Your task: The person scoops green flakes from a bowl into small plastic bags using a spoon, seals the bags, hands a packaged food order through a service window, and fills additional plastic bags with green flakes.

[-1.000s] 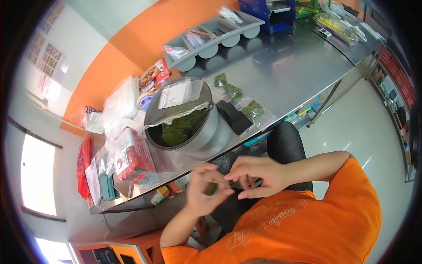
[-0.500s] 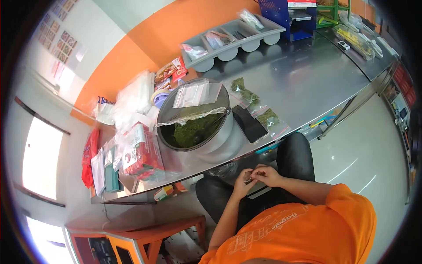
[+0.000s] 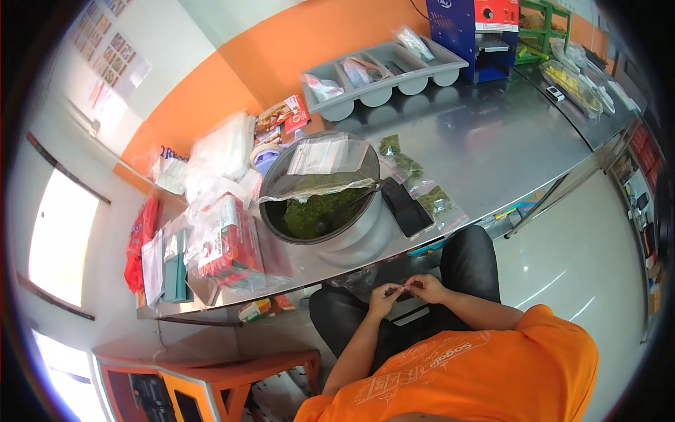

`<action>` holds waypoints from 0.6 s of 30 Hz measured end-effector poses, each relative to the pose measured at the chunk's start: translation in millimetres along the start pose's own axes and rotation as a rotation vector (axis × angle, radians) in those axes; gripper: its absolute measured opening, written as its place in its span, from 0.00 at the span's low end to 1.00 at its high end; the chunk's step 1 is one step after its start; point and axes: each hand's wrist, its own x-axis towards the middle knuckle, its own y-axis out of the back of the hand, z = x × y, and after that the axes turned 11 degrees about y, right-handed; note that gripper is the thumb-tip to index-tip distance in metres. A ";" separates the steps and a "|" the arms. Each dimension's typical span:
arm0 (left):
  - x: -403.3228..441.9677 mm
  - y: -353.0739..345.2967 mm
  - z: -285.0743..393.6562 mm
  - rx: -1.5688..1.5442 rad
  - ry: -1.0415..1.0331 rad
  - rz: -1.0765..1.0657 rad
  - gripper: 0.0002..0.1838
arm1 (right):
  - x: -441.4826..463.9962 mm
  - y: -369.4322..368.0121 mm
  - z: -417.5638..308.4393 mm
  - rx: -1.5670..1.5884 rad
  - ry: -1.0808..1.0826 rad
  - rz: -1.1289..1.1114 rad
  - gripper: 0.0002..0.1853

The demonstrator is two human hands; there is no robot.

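Observation:
Over my lap, my left hand [image 3: 383, 300] and my right hand [image 3: 426, 288] meet at the fingertips. Both are closed in a pinch; whatever sits between the fingers is too small to make out. In front of them on the steel table stands a large metal pot [image 3: 351, 235] holding a dry green flaky herb [image 3: 309, 214]. Clear zip bags [image 3: 327, 153] lie on plastic film across its top, and a dark spoon-like handle rests in the herb. Right of the pot are a black phone [image 3: 406, 208] and several small bags of green herb [image 3: 434, 200].
A grey compartment tray [image 3: 387, 91] with bags stands along the wall, beside a blue and red machine [image 3: 474, 35]. Left of the pot are a plastic-wrapped red box [image 3: 228, 243] and a stack of clear bags [image 3: 221, 151]. The table's front edge runs just beyond my knees.
My hands have shifted slightly, with the fingertips now drawn apart to a single meeting point. The camera view has tilted a little; the table things stay put.

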 end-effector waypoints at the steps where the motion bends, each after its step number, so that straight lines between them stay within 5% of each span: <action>1: -1.1 -0.2 1.0 -0.003 0.002 -0.005 0.08 | -0.1 0.9 2.4 -0.014 0.003 -0.006 0.05; 11: -12.5 4.3 21.2 0.174 -0.021 0.053 0.09 | -0.5 -4.1 1.1 -0.116 0.041 -0.018 0.03; 18: -0.5 5.6 3.3 0.022 0.054 0.067 0.09 | 2.2 3.6 11.1 -0.041 -0.061 0.037 0.03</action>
